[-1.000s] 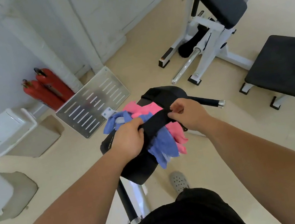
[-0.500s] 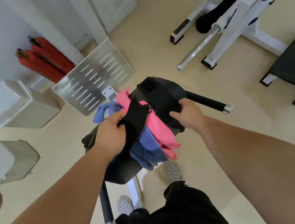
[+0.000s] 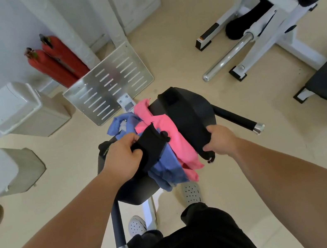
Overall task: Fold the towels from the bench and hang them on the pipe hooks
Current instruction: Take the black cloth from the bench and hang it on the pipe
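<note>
1. Our left hand [image 3: 120,156] grips a black cloth [image 3: 149,142], fingers curled round it, above the blue towel [image 3: 166,168].
2. Our right hand [image 3: 221,138] holds the near end of a black strip [image 3: 183,118] lying across the bench [image 3: 198,104]. We cannot tell whether cloth and strip are one piece.
3. The pink towel [image 3: 170,138] lies bunched between them, hanging off the near edge beside the blue.
4. We judge them all light, limp and likely to slide off the smooth pad. Best to take the corners, not the bunched middle.
</note>
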A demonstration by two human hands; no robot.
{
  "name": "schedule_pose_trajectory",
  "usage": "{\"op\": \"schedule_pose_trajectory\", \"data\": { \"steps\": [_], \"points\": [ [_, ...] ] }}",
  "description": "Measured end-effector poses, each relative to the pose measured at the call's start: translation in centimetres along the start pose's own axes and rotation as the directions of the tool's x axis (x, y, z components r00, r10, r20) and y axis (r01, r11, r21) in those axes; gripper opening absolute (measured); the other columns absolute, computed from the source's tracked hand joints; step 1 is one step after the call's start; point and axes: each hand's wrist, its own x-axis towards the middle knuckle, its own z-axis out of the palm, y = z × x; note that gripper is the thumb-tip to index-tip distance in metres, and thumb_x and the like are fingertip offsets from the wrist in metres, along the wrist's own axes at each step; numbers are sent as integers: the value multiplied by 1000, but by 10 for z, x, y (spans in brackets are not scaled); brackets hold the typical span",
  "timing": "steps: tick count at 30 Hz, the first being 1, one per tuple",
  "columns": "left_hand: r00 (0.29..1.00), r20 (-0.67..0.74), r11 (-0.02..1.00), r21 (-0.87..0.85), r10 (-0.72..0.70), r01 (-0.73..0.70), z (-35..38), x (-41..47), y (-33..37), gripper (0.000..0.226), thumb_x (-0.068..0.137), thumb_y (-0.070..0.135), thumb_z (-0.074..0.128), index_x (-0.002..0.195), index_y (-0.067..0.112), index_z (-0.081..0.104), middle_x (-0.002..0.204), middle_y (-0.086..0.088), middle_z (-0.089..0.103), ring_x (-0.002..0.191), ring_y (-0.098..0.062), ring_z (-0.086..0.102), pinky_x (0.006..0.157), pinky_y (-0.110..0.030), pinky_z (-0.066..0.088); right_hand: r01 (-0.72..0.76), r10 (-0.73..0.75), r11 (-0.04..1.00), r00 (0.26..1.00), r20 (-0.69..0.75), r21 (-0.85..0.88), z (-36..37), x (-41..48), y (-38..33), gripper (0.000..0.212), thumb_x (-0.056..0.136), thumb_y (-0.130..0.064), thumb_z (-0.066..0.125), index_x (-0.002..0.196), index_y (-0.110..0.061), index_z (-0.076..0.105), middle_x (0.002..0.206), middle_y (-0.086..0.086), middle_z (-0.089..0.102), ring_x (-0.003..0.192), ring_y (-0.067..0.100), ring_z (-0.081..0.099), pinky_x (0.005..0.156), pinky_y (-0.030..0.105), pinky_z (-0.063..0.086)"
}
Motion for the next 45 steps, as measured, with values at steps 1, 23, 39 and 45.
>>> {"op": "schedule_pose_trajectory", "data": {
  "steps": [1,23,39,45],
  "points": [
    [1000,2,999,42,-21,21,-1,1,0,21,82,5,52,73,24,55,68,2,59,69,-19,54,58,-32,37,10,-10,1000,1000,-15,15,-3,-4,2,50,79,-25,80,123,-10,62,110,9,70,98,30,67,77,34,53],
    [838,-516,945,-327,-178,-1,-137,-112,-54,22,97,21,56,76,17,49,72,-4,58,69,-26,54,63,-38,42,732,-714,672,680,-165,109,-120,-180,-247,43,87,-6,54,116,-38,56,97,0,57,89,20,56,77,36,51],
    [829,-496,612,-748,-259,-257,-259,-244,-286,24,93,5,61,100,24,74,91,2,78,89,-23,74,77,-40,59,852,-870,436,481,106,-290,70,-356,-473,37,85,-2,74,103,-34,67,97,-17,69,90,-2,64,84,15,48],
    [777,-568,638,-711,-271,-297,-298,-274,-329,27,102,28,55,80,19,67,74,2,68,73,-18,63,64,-33,47,868,-891,383,437,121,-316,118,-397,-526,27,84,-4,77,95,-28,76,92,-15,75,93,3,68,88,17,50]
  ]
}}
